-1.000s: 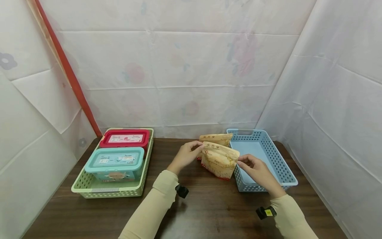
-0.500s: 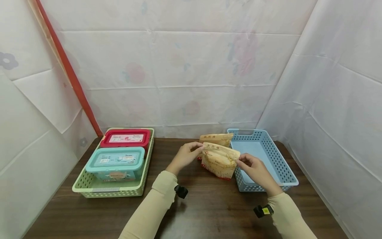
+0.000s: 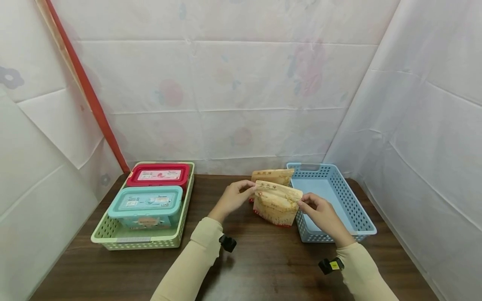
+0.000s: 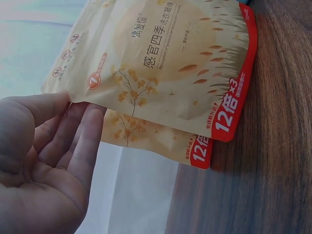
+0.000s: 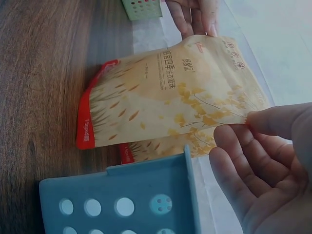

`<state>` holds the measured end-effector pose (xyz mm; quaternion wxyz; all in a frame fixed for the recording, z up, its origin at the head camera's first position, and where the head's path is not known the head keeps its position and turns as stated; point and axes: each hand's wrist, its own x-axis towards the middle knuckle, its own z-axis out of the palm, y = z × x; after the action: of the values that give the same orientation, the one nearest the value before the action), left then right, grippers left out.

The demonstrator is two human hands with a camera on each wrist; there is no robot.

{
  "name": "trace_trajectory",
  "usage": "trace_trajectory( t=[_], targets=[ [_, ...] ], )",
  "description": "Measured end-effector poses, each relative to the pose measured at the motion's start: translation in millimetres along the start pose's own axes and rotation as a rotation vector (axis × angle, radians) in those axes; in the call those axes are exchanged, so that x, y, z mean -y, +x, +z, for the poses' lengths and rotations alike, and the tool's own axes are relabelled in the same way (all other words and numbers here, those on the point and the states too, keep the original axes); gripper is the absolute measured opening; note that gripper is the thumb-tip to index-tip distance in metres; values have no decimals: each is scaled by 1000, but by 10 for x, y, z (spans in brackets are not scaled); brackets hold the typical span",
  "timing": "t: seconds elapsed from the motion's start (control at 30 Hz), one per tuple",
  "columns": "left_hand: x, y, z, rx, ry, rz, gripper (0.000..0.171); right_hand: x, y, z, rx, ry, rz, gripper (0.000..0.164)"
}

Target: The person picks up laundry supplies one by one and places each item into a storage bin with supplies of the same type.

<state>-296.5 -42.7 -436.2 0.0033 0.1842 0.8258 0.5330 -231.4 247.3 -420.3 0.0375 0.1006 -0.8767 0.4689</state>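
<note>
The left hand [image 3: 234, 197] and right hand [image 3: 321, 212] pinch the front pouch [image 3: 276, 205] near its upper corners, before a second pouch [image 3: 275, 176] and beside the blue basket [image 3: 320, 237] (a positioning step, seemingly), so moving it calls for matched grips.

The flat cream-and-red front pouch [image 3: 276, 204] looks like smooth, satiny plastic film; the matching cream-and-red rear pouch [image 3: 273, 175] behind it has the same sheen. Right of the front pouch, the rectangular pale-blue basket [image 3: 352, 200] is matt perforated plastic; left of that pouch, the oblong red box [image 3: 157, 175] and oblong turquoise box [image 3: 146, 205] are smooth plastic. Beneath it, the dark-brown wood-grain table [image 3: 263, 269] looks faintly glossy.
</note>
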Motion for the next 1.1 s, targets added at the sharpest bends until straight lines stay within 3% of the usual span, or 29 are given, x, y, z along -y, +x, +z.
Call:
trace_trajectory(
  t=[0.57, 1.1],
  targets=[
    [-18, -48, 5, 14, -103, 47, 28, 66, -34, -46, -60, 24, -38, 23],
    [-292, -87, -71, 27, -190, 111, 32, 186, -53, -200, -160, 13, -144, 26]
  ],
)
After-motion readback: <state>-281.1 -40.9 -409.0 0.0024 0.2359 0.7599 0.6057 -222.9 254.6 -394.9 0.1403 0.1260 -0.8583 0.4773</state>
